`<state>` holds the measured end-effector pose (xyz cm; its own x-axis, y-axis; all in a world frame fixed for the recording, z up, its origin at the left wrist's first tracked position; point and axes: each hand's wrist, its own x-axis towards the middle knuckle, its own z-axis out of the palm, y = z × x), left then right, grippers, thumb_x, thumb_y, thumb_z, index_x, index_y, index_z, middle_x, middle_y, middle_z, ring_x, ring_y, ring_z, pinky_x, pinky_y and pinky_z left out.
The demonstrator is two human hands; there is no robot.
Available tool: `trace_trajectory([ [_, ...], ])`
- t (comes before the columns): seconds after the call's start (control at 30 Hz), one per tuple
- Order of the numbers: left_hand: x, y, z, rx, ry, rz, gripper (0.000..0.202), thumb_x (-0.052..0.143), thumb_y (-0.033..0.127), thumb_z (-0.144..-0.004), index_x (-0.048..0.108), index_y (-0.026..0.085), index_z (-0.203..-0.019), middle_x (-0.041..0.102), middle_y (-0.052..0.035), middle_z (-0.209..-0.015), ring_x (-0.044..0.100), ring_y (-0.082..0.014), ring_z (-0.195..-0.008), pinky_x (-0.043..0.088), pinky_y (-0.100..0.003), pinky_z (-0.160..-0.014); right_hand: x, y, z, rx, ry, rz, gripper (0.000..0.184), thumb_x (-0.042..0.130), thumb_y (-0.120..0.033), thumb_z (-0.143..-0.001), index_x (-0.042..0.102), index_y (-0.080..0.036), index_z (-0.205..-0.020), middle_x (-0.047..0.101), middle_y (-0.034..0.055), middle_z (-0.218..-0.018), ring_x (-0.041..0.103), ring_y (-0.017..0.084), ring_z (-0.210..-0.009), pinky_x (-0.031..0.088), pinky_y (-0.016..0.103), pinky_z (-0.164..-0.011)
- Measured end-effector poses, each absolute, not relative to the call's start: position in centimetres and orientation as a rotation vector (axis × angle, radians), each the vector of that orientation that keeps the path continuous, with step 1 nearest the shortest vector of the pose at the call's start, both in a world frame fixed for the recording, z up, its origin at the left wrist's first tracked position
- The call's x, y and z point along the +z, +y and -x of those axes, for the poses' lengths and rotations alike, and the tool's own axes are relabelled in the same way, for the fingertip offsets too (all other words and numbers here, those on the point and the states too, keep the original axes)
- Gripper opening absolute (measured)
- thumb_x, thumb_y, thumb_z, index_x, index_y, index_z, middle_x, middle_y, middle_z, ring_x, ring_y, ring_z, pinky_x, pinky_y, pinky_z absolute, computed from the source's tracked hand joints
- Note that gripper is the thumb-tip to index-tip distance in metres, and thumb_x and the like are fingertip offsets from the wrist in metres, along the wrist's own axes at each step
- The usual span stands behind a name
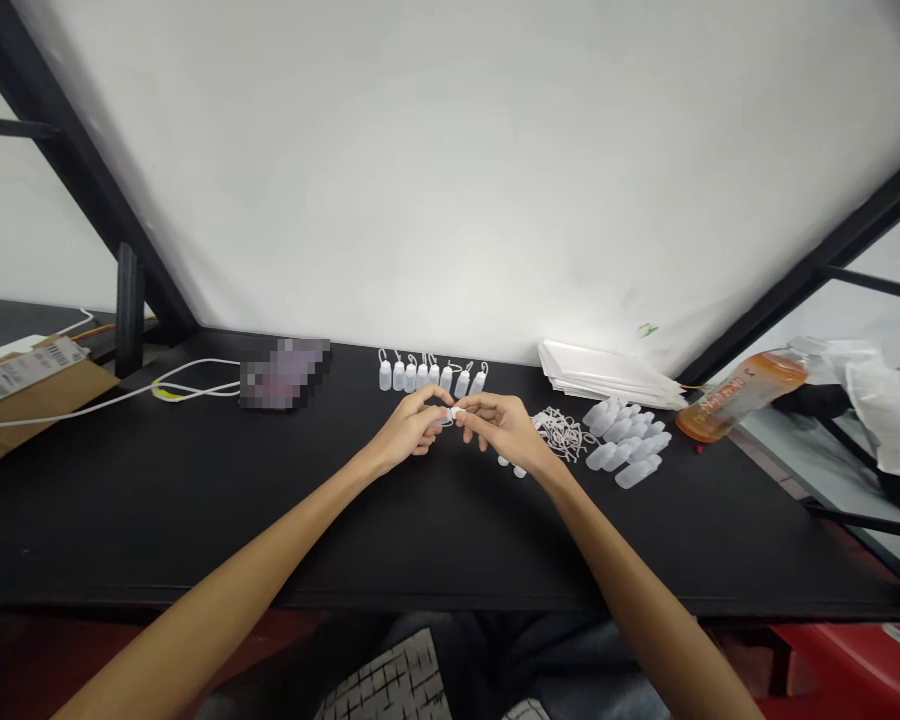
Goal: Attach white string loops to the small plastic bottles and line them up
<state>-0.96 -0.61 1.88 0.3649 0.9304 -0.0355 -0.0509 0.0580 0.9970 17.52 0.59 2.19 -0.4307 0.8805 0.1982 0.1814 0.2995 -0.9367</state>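
A small translucent squeeze bottle (445,420) with a white top is held between my two hands above the middle of the black table. My left hand (412,424) is closed on the bottle's body. My right hand (499,422) pinches the white cap (457,411) at its other end; the fingers partly cover both. Just behind, several capped bottles (422,377) stand in a row, with thin white loops on their tops. Right of my right hand lies a heap of white looped cords or caps (562,435). Small white pieces (520,471) lie partly under that wrist.
Several translucent bottles (628,442) lie grouped at the right, near an orange drink bottle (746,395). A stack of white sheets or bags (607,377) is against the back wall. At the left are a blurred-out flat item (281,375), a white cable (131,398) and a cardboard box (41,400).
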Motion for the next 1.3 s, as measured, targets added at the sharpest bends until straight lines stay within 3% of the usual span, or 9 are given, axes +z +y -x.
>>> trace_trajectory([
  [0.3,1.7,-1.1,0.6,0.961,0.96,-1.446,0.013,0.049,0.029,-0.085,0.049,0.022,-0.095,0.031,0.0088,-0.056,0.024,-0.0065,-0.044,0.02,-0.018,-0.044,1.9,0.6,-17.4,1.012,-1.91,1.022,0.036,0.057,-0.051,-0.087,0.063,-0.016,-0.078,0.053,-0.0007,-0.063,0.044,0.009,-0.052,0.034,0.021,-0.047],
  [0.47,1.8,-2.2,0.1,1.12,1.105,-1.833,0.006,0.045,0.026,-0.088,0.048,0.021,-0.09,0.042,0.0072,-0.055,0.033,-0.0101,-0.05,0.027,-0.022,-0.055,1.7,0.7,-17.3,0.949,-1.936,1.046,0.049,0.048,-0.06,-0.089,0.054,-0.018,-0.064,0.048,-0.0013,-0.058,0.042,0.011,-0.053,0.033,0.023,-0.049],
  [0.67,1.9,-2.4,0.0,1.127,1.154,-1.953,0.007,0.046,0.022,-0.087,0.046,0.021,-0.094,0.047,0.0079,-0.055,0.034,-0.0104,-0.047,0.028,-0.023,-0.057,1.4,0.5,-17.3,0.935,-1.973,1.065,0.052,0.043,-0.059,-0.092,0.05,-0.018,-0.061,0.049,-0.0004,-0.059,0.042,0.01,-0.053,0.033,0.023,-0.049],
  [0.9,1.2,-1.6,0.1,1.18,1.11,-1.654,0.004,0.045,0.024,-0.085,0.044,0.021,-0.082,0.039,0.0074,-0.056,0.034,-0.0092,-0.049,0.027,-0.02,-0.051,2.2,0.1,-17.3,1.051,-1.904,0.939,0.03,0.051,-0.049,-0.093,0.058,-0.019,-0.091,0.056,-0.001,-0.074,0.047,0.008,-0.05,0.038,0.022,-0.05],
  [1.0,1.0,-1.5,0.0,1.208,1.157,-1.602,0.009,0.045,0.026,-0.085,0.044,0.02,-0.078,0.038,0.0071,-0.057,0.035,-0.0091,-0.049,0.03,-0.02,-0.05,2.4,-0.2,-17.0,1.047,-1.964,0.901,0.028,0.052,-0.045,-0.093,0.057,-0.018,-0.089,0.057,-0.0003,-0.076,0.049,0.008,-0.052,0.04,0.023,-0.052],
  [1.17,0.9,-1.3,-0.2,1.275,1.322,-1.71,0.021,0.041,0.032,-0.092,0.043,0.02,-0.075,0.039,0.0055,-0.057,0.042,-0.0112,-0.052,0.033,-0.023,-0.055,2.1,-0.5,-16.4,0.764,-2.059,0.967,0.03,0.047,-0.041,-0.096,0.056,-0.018,-0.08,0.051,-0.0023,-0.063,0.046,0.01,-0.054,0.037,0.024,-0.056],
  [1.3,0.9,-1.2,-0.3,1.318,1.361,-1.709,0.03,0.04,0.035,-0.095,0.038,0.02,-0.069,0.041,0.0039,-0.059,0.045,-0.0115,-0.053,0.034,-0.024,-0.054,1.5,-0.7,-15.8,0.394,-2.125,0.958,0.031,0.041,-0.035,-0.099,0.052,-0.019,-0.074,0.052,0.0004,-0.066,0.046,0.013,-0.06,0.035,0.026,-0.06],
])
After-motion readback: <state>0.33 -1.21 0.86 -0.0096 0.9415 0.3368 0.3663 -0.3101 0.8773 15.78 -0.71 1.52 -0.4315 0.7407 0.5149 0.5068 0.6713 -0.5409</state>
